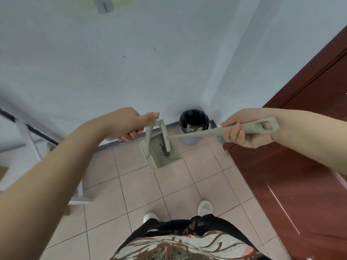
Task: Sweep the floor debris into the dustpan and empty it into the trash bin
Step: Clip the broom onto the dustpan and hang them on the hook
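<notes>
Dustpan (165, 160) and broom (197, 133) are both held up off the floor (142, 186), close to the trash bin (188, 140). The pan hangs low over the pink tiles, just in front of the bin and a bit to its left. It is not over the bin's mouth. The broom's long stick runs sideways from the right to the dustpan, and its far end dips into the pan. Something dark sits in the pan there, but it is too blurry to tell what it is.

The left hand (124, 124) has its fingers curled tight round the top of the dustpan's handle, with the thumb laid along it. The right hand (242, 133) has its fingers wrapped round the broom stick near the end with the hole in it.

The bin stands in the corner against the white wall (131, 62). It has a black bag inside, with white and brown scraps in it. A red-brown door (300, 132) is on the right. A white metal frame (81, 186) stands on the left. Two white shoes (205, 208) show lower down on the tiles.
</notes>
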